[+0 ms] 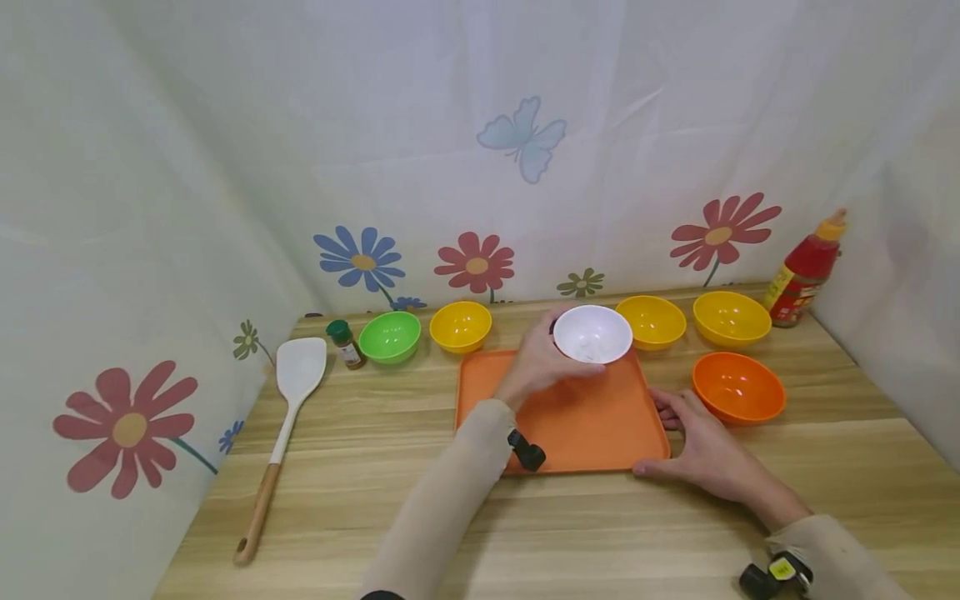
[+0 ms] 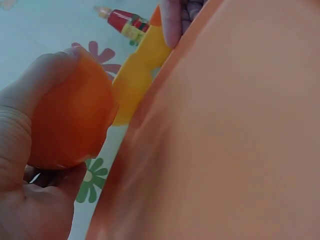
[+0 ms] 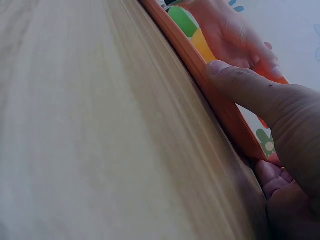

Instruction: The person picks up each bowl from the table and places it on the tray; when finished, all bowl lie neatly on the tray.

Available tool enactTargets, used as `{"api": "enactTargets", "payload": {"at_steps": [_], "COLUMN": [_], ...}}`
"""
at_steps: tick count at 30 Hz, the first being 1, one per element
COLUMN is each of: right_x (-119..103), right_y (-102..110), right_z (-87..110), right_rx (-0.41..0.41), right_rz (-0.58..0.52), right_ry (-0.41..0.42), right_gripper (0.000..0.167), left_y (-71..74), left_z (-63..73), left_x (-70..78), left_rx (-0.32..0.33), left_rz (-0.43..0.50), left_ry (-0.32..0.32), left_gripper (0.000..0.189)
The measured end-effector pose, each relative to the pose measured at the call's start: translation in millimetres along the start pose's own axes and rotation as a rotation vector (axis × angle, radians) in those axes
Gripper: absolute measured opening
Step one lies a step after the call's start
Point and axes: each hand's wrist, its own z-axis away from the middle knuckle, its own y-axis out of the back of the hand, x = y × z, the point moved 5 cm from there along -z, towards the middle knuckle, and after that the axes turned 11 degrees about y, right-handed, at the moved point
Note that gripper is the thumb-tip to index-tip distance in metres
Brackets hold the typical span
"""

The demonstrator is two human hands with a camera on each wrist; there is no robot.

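Note:
My left hand (image 1: 542,364) grips a bowl (image 1: 592,333) by its side, thumb on one side and fingers on the other. The bowl is white inside; its orange outer wall (image 2: 75,117) shows in the left wrist view. It is held over the back part of an orange rectangular tray (image 1: 581,429). At the tray's front right corner, my right hand (image 1: 708,454) holds the rim, thumb at the front edge and fingers along the right side. In the right wrist view the right thumb (image 3: 245,87) lies against the tray's rim (image 3: 220,102).
Behind stand a green bowl (image 1: 390,337) and yellow bowls (image 1: 461,327), (image 1: 651,322), (image 1: 731,318). An orange bowl (image 1: 738,387) sits close to the right hand. A red sauce bottle (image 1: 804,275), a small spice jar (image 1: 346,344) and a white spatula (image 1: 292,392) line the sides.

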Motion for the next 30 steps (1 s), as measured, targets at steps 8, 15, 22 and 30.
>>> {"api": "enactTargets", "payload": {"at_steps": [8, 15, 22, 30], "right_x": [2, 3, 5, 5], "right_y": [0, -1, -2, -2], "right_z": [-0.8, -1.5, -1.0, -1.0], "right_rx": [0.002, -0.011, -0.008, -0.009], "right_rz": [0.007, -0.008, -0.013, -0.018], "right_ry": [0.004, -0.012, -0.015, -0.018], "right_gripper": [0.122, 0.122, 0.121, 0.121], "left_y": [-10.8, -16.7, -24.6, -33.4], "left_z": [-4.7, -10.2, -13.8, -16.1], "left_x": [-8.5, -11.1, -11.3, -6.3], "left_rx": [-0.030, -0.030, -0.044, -0.081], "left_rz": [-0.061, -0.083, -0.109, -0.140], "left_ry": [0.051, 0.067, 0.074, 0.045], "left_gripper": [0.101, 0.103, 0.105, 0.104]}}
